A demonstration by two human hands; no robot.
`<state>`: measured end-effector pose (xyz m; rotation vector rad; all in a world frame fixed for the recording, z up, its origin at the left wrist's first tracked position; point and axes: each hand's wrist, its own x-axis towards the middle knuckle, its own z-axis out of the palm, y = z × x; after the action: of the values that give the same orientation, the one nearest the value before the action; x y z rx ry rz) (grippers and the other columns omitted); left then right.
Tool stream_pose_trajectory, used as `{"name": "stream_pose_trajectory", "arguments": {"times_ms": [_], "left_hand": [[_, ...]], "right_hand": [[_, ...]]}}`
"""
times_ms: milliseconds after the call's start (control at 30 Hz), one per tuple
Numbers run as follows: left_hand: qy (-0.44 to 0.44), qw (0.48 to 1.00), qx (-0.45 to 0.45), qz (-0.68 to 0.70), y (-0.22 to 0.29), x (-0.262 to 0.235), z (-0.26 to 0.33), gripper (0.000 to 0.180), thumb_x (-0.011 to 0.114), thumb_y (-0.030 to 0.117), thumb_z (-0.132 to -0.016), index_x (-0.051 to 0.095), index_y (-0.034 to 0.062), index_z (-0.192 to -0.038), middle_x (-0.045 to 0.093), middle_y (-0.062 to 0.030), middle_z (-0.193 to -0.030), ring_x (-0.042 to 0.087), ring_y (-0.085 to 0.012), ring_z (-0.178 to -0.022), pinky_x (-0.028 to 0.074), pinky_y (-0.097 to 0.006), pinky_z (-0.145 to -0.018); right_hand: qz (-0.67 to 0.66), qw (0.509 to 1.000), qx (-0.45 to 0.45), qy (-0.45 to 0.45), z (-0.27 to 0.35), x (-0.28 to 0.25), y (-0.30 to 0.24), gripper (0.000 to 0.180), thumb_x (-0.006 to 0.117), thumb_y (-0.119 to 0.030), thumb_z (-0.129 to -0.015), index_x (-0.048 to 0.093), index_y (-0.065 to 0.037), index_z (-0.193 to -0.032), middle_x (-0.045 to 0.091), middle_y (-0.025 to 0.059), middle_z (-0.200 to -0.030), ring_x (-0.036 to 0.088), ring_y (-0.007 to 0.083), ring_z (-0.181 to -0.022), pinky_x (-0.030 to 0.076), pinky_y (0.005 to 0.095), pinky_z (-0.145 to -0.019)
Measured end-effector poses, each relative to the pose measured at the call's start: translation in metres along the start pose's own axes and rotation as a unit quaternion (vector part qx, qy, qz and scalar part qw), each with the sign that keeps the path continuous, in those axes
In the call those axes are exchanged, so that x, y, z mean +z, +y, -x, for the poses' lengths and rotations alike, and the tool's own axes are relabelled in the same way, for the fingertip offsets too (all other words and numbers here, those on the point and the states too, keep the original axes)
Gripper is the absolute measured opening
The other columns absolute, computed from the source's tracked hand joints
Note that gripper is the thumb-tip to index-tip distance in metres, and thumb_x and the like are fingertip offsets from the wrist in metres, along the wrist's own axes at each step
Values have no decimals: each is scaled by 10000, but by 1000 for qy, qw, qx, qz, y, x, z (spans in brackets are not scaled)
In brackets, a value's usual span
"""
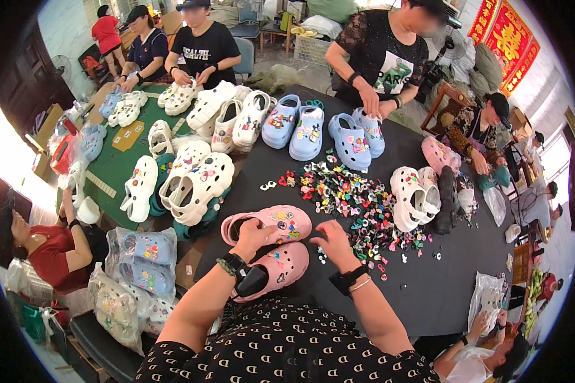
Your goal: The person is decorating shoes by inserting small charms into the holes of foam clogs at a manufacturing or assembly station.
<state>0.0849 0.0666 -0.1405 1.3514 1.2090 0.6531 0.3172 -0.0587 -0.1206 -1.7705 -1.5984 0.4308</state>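
Observation:
Two pink clogs lie in front of me on the black tabletop. My left hand (254,237) is closed on the far pink clog (294,223), its fingers partly hidden at the foot opening and its thumb near the colourful charms on the toe. The near pink clog (286,267) rests below it with a few charms and something dark in its opening. My right hand (335,244) hovers just right of the clogs' toes, thumb and forefinger apart, with nothing visible between them. Past it spreads a heap of small colourful shoe charms (348,198).
Light-blue clogs (308,134) stand at the far edge, white clogs (201,182) to the left, and another white pair (407,198) beyond the heap. Bagged clogs (148,255) sit at lower left. A co-worker's hands (370,105) touch a blue clog opposite; several other people sit around the tables.

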Motion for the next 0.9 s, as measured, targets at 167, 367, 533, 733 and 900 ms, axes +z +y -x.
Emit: {"name": "stream_pose_trajectory", "arguments": {"times_ms": [167, 367, 533, 733, 900], "left_hand": [[-43, 996, -37, -73, 17, -1, -9, 331, 766, 205, -817, 680, -78, -967, 686, -75, -866, 603, -109, -749, 479, -287, -651], [-46, 998, -18, -29, 20, 1, -8, 364, 758, 207, -787, 676, -87, -985, 707, -149, -929, 666, -180, -832, 514, -318, -735], [-54, 998, -17, -31, 14, -3, -7, 334, 741, 201, -816, 667, -76, -988, 687, -114, -925, 636, -152, -807, 500, -295, -710], [-55, 998, -33, -25, 26, 2, -8, 314, 737, 185, -812, 662, -64, -987, 682, -108, -938, 633, -160, -812, 501, -307, -713], [-34, 998, -21, -44, 0, 1, -16, 353, 748, 197, -782, 672, -68, -1002, 706, -151, -975, 670, -214, -848, 512, -340, -756]], "right_hand": [[59, 992, -105, -36, -26, 14, -28, 410, 780, -136, -690, 586, -40, -1039, 565, 146, -1046, 541, 341, -1054, 456, 406, -894], [94, 981, -160, -57, -45, 34, -29, 384, 748, -91, -701, 587, -50, -1047, 566, 142, -1026, 550, 342, -1037, 474, 409, -890], [26, 987, -151, -54, -50, 33, -23, 271, 715, -72, -731, 606, -49, -977, 583, 122, -957, 581, 334, -957, 500, 410, -835], [25, 989, -141, -32, -49, 35, -13, 185, 691, -50, -740, 623, -45, -912, 631, 117, -926, 605, 316, -943, 508, 404, -825], [-54, 991, -122, 3, -47, 36, -16, 140, 688, -11, -730, 674, -27, -869, 671, 124, -879, 648, 294, -846, 536, 372, -749]]}}
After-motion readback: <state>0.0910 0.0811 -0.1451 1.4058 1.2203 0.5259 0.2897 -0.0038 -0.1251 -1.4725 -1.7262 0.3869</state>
